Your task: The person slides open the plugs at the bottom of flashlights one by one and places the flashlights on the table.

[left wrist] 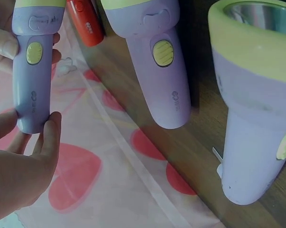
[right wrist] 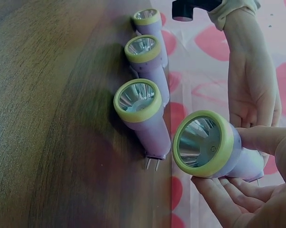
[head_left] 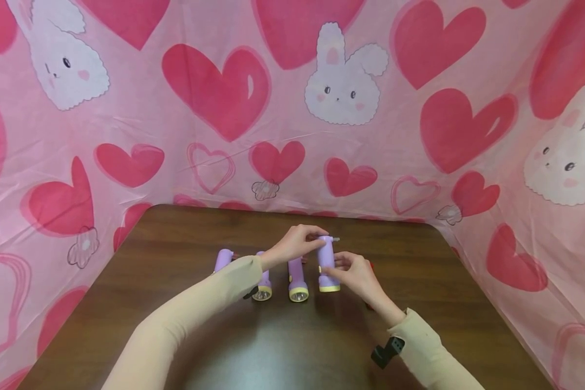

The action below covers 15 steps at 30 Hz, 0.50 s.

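Note:
A purple flashlight with a yellow rim is held up off the table between both hands. My left hand pinches its tail end, where metal plug prongs stick out. My right hand grips it near the head, thumb on one side and fingers on the other. The right wrist view shows its clear lens and silver reflector facing that camera. In the left wrist view its yellow switch and printed logo are visible. Beside it lies a matching flashlight, nearest my left hand.
Two more purple flashlights, one partly behind my left forearm and another farther left, lie on the brown wooden table. A red object with a similar logo lies beyond my right hand. Pink heart-patterned cloth surrounds the table.

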Available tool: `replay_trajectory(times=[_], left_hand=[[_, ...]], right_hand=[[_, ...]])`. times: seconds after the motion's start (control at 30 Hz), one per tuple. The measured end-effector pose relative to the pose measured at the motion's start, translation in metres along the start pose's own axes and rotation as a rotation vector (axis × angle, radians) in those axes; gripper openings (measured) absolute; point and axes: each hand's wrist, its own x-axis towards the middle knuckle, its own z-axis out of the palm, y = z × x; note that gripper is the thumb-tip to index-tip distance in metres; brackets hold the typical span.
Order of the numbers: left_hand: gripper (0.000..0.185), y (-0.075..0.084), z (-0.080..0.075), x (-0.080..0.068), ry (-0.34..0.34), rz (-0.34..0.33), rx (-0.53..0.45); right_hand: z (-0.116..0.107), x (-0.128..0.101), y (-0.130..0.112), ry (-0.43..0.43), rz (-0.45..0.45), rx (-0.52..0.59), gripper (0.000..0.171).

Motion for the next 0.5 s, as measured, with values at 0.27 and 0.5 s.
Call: replay_trajectory(times=[0.27, 0.5], left_hand=[[0.031, -0.0037, 0.0028, 0.0042, -0.018, -0.015, -0.011], [0.027, -0.0036, 0.004, 0.0073, -0.027, -0.02, 0.008]], right_hand=[[-0.0007, -0.0006, 0.0021, -0.007, 0.008, 0.008, 0.043], [-0.0012, 0.0021, 0.0048, -0.019, 0.03, 0.025, 0.044]])
